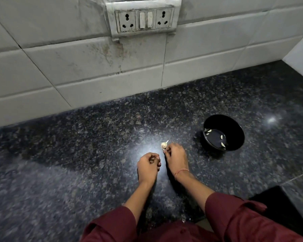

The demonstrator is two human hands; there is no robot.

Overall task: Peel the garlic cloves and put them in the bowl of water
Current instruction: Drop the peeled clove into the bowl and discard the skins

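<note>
A small garlic bulb (164, 144) with papery skin lies on the dark granite counter (77, 154). My right hand (175, 157) is just behind it, fingertips curled at the bulb's near side and pinching it or a bit of its skin. My left hand (148, 165) hovers beside it with fingers curled in; I cannot see anything held in it. A black bowl (234, 135) of water stands to the right and holds several peeled cloves (221, 137).
A tiled wall with a double socket and switch plate (144, 18) runs along the back of the counter. A black object (287, 203) sits at the counter's front right corner. A scrap of garlic skin (183, 220) lies near my body.
</note>
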